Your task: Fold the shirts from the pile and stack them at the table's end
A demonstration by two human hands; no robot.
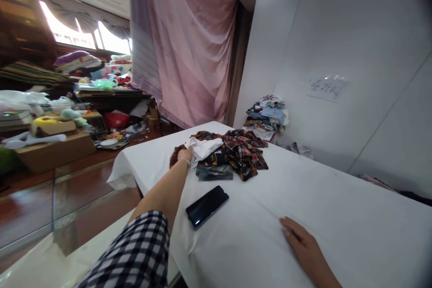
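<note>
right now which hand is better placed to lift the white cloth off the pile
Left. The left hand already reaches the white cloth on the clothes pile; the right hand lies flat on the table, far nearer.

A paper sign (323, 87) on the wall (354, 31) at the right of the frame bears handwritten characters, too blurred to read.

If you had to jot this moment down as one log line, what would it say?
left hand: on white garment, clothes pile | right hand: flat on white tablecloth | phone: between them
</note>
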